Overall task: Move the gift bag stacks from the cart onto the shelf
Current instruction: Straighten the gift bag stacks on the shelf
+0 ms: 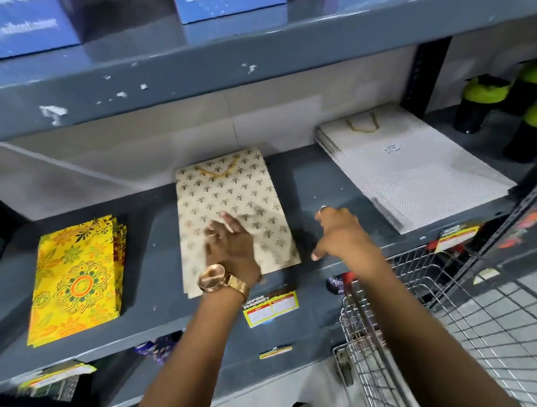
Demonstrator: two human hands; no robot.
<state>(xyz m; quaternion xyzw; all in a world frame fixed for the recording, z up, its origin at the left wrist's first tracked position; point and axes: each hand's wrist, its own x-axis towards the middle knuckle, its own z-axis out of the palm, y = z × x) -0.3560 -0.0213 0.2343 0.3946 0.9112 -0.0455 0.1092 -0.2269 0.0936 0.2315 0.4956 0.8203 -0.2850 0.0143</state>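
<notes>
While both arms are reaching forward over the shelf edge, the scene is reading as follows.

Left hand: the left hand (228,243) is lying palm down on the near part of the cream gift bag stack (228,204), fingers spread and flat, pressing rather than clasping; a gold watch (217,278) is sitting on that wrist.

Right hand: the right hand (339,232) is hovering just right of the cream stack, over the bare shelf (310,179), fingers loosely curled and holding nothing; whether the thumb is touching the stack's corner cannot be told through the blur.

Cream stack: it is lying flat on the shelf under the left palm, gold cord handle pointing away from the hands, its near edge reaching the shelf's front lip.

Yellow gift bag stack (77,277): it is lying flat on the same shelf, well left of the left hand, apart from the cream stack.

White gift bag stack (411,163): it is lying flat, right of and beyond the right hand, handle at the far end.

Cart (469,331): its wire basket is standing below the right forearm, against the shelving.

Price tags: a yellow label (270,305) is hanging on the shelf edge just below the left wrist.

Green-capped bottles (513,104): these are standing far right, beyond the white stack.
</notes>
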